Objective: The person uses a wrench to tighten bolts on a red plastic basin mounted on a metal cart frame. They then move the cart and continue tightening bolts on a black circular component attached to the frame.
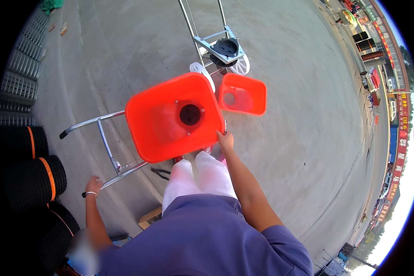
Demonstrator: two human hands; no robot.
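A large orange plastic hopper with a round dark hole in its bottom is tilted up in front of my legs. It sits with a silver tubular frame, whose two handle ends with black tips reach out to the left. My left hand is closed at the nearer handle, beside its black tip. At the hopper's right corner, my right hand is closed on the rim. A small metal piece shows just above those fingers; its kind is unclear. A white wheel shows partly behind the hopper.
A second orange hopper lies on the concrete. Beyond it stands another metal cart frame with a white wheel and black disc. Black netting rolls and wire mesh rolls line the left. A pliers-like tool lies by my feet.
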